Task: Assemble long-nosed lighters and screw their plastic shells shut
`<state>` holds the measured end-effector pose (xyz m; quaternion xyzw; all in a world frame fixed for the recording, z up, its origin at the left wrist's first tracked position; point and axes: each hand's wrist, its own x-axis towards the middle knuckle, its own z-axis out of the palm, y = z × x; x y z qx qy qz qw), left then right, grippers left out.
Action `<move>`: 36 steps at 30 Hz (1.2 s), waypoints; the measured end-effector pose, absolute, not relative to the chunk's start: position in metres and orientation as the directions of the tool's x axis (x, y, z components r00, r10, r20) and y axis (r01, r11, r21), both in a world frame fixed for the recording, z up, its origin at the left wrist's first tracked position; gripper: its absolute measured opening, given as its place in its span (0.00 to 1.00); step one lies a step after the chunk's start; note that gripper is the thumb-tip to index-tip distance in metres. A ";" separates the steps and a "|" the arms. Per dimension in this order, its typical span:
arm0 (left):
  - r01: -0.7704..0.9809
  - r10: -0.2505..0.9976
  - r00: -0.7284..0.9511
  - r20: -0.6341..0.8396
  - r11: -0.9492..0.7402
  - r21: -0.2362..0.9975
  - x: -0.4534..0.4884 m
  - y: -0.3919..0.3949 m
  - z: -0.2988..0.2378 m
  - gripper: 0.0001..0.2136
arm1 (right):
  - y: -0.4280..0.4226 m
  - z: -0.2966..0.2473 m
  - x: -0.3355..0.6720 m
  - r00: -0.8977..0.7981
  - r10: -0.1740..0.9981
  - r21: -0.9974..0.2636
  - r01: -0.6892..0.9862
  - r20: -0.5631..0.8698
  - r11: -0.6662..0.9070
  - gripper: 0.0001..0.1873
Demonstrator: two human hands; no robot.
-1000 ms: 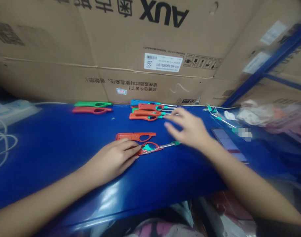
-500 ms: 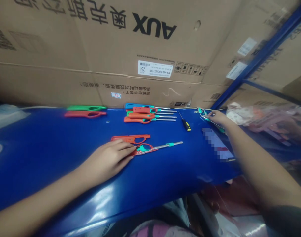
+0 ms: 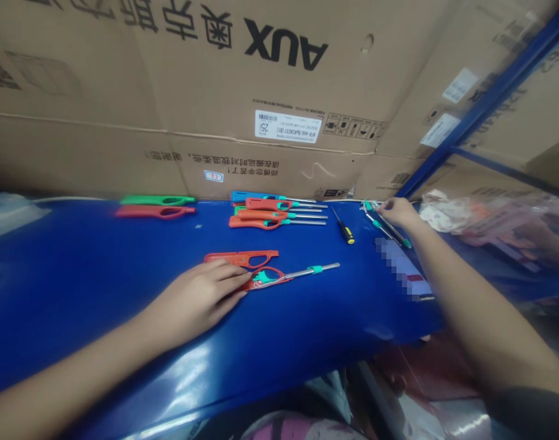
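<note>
My left hand [image 3: 210, 290] is closed round the handle of an opened orange gas lighter [image 3: 273, 284]. A teal trigger and a thin wire show in its handle, and a metal tube with a teal collar points right. Just behind it lies a loose orange handle half [image 3: 259, 256], its near end partly covered by my fingers. At the back right, the fingers of my right hand [image 3: 396, 212] are pinched together at the upper ends of metal lighter tubes with teal parts [image 3: 384, 227]. What sits between those fingertips is hidden.
Several lighters [image 3: 261, 215] lie at the back, left of a yellow-and-black screwdriver [image 3: 344, 229]. Green [image 3: 158, 200] and red [image 3: 155, 211] handle pieces lie farther left. A partly blurred phone-like object [image 3: 408, 272] is beside my right forearm. A large cardboard box [image 3: 192, 91] walls off the blue table [image 3: 100, 256].
My right hand has shifted slightly left and up along the tubes, and more of the tubes now shows below it. My left hand stays on the opened lighter.
</note>
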<state>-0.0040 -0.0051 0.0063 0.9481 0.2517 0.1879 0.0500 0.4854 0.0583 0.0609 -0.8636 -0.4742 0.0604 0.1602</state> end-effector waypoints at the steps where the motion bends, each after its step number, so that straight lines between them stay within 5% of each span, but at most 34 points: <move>1: 0.458 0.496 0.803 0.330 -0.868 0.192 -0.004 -0.005 0.006 0.14 | 0.059 0.066 0.474 0.526 0.845 -0.370 0.806 0.093 -0.461 0.16; 6: 0.467 0.545 0.754 0.366 -0.837 0.284 -0.003 -0.009 0.005 0.16 | 0.044 0.075 0.385 0.246 0.950 -0.597 0.798 0.192 -0.086 0.12; 12: 0.412 0.646 0.594 0.479 -0.756 0.508 0.007 -0.019 0.008 0.21 | -0.007 0.046 0.262 -0.295 0.939 -0.798 0.515 0.179 0.314 0.09; 17: 0.345 0.701 0.460 0.544 -0.706 0.618 0.012 -0.030 0.011 0.18 | -0.035 0.024 0.227 -0.371 0.894 -0.877 0.305 0.251 0.372 0.07; 26: 0.222 0.681 0.466 0.565 -0.708 0.671 0.015 -0.035 0.014 0.12 | -0.042 0.019 0.226 -0.439 0.781 -0.745 0.302 0.445 0.594 0.03; 32: 0.298 0.712 0.468 0.523 -0.685 0.665 0.011 -0.029 0.013 0.08 | -0.033 0.021 0.250 -0.673 0.659 -0.361 0.554 0.337 0.750 0.07; 36: 0.338 0.725 0.484 0.489 -0.671 0.659 0.009 -0.026 0.012 0.07 | -0.029 0.018 0.253 -0.692 0.646 -0.316 0.565 0.323 0.763 0.05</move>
